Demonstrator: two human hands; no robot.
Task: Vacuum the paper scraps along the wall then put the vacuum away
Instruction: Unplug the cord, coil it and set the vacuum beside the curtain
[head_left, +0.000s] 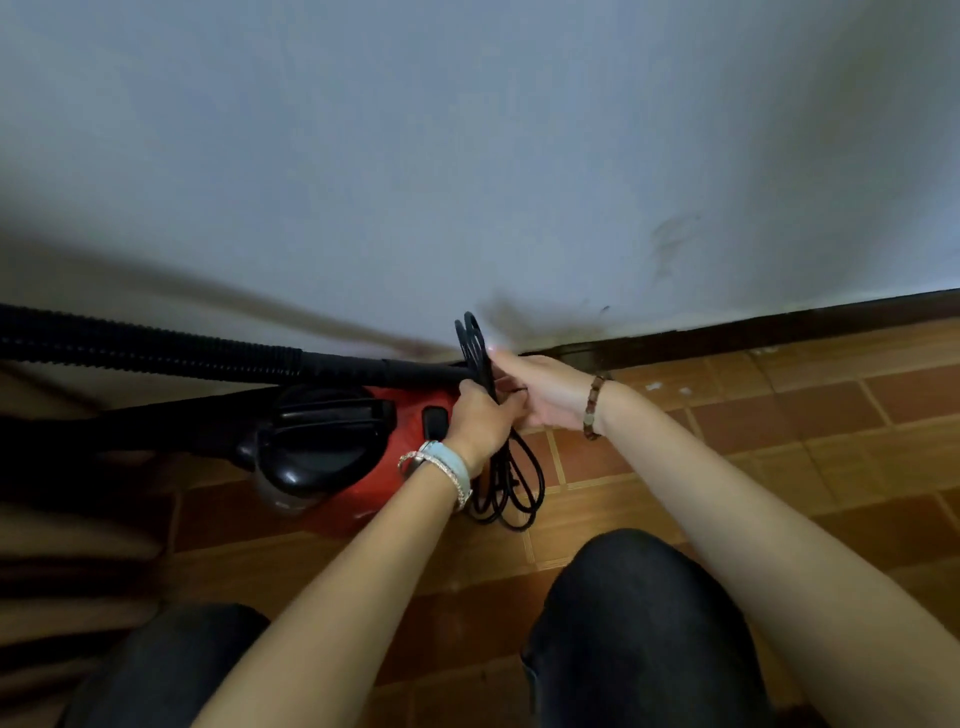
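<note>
Left hand (480, 415) is fisting tight around the middle of a coiled black power cord (501, 467), near the center of the frame. Right hand (540, 387) is sitting just to the right of it, touching the same bundle, fingers half curled with the index finger stretched up-left toward the top loops; whether it is pinching a strand I cannot tell, the fingers are blurred. Both hands are meeting on the cord, neither is clearly nearer.

Cord's long axis is running roughly top to bottom in the picture: 1 set of loops is sticking up above the hands against the wall (467, 156), the other set is hanging below the left wrist over the tiled floor (727, 467). The red vacuum (395, 457) is lying immediately left of the hands, center-left of the frame, touching or nearly touching the left hand, its black hose (156, 345) running off to the left edge.

Small pale flecks (654, 386) are showing on the tiles by the baseboard at right, possibly scraps, too small to tell.

Judgement: cord-bundling step of putting the vacuum away. Coming move likely turns on shifting the upright bundle leftward onto the vacuum body, so the left hand is doing the carrying.
</note>
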